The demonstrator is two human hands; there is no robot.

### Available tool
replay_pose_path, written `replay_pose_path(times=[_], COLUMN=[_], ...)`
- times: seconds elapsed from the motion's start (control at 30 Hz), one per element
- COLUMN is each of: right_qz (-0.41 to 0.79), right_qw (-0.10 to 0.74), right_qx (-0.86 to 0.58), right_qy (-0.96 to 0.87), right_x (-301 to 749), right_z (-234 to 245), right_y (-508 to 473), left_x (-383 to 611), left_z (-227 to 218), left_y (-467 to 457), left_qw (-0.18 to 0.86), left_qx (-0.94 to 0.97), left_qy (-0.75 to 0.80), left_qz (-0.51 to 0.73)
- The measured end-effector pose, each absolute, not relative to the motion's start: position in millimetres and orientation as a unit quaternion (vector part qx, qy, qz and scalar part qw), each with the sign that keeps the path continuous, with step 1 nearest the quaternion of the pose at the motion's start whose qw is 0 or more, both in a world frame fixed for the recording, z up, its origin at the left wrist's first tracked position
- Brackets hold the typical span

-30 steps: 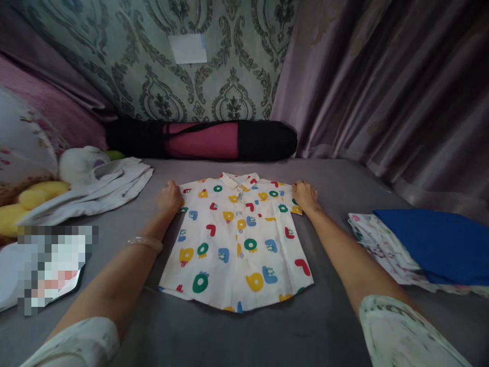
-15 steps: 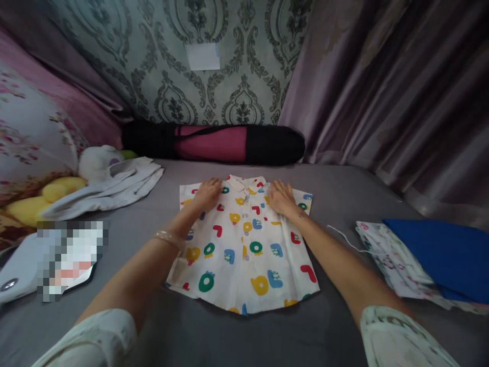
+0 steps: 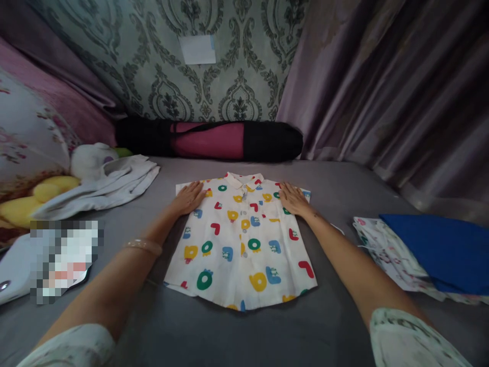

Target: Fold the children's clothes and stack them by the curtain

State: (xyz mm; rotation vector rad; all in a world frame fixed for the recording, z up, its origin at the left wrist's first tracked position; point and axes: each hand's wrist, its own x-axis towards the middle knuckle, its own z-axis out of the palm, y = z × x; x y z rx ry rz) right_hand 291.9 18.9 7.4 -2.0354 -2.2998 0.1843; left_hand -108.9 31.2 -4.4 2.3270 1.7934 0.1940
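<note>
A small white short-sleeved shirt [image 3: 229, 265] with colourful letter prints lies flat, front side up, its collar away from me and its buttons down the middle. My left hand [image 3: 188, 198] rests flat on the shirt's left sleeve area, fingers stretched out. On the opposite sleeve, my right hand [image 3: 294, 199] lies palm down with its fingers extended. Neither hand grips the cloth. A pale bracelet [image 3: 143, 245] circles my left wrist.
The shirt is on a grey sheet [image 3: 267, 336]. To the right are folded clothes [image 3: 385, 250] and blue cloth [image 3: 439, 250]. At left lie a pale garment [image 3: 110, 186], plush toys [image 3: 91, 160] and a partly blurred flat object [image 3: 69, 265]. A black-and-pink long bag [image 3: 206, 140] lies along the wall.
Both hands have slid outward from beside the collar to the two sleeves, staying flat on the cloth. The shirt remains spread out. The view has shifted slightly.
</note>
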Motion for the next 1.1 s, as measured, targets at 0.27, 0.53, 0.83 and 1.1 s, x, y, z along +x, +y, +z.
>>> replay_pose_path(times=[0.27,0.53,0.83,1.1], right_qz=[0.062,0.070,0.082,0.065], right_qw=[0.041,0.059,0.055,0.067], right_qx=[-0.655,-0.613,-0.539,-0.542], right_qy=[-0.752,-0.785,-0.837,-0.835], right_x=[296,246,192,237], right_z=[10,28,20,11], right_y=[16,-54,-143,-148], left_x=[-113,-65,-8,-79], left_z=[9,51,23,13], left_y=[14,-53,-143,-158], left_qw=[0.074,0.015,0.075,0.108], left_qx=[0.779,0.792,0.865,0.805], left_qy=[0.615,0.607,0.495,0.580], left_qz=[0.091,0.065,0.044,0.069])
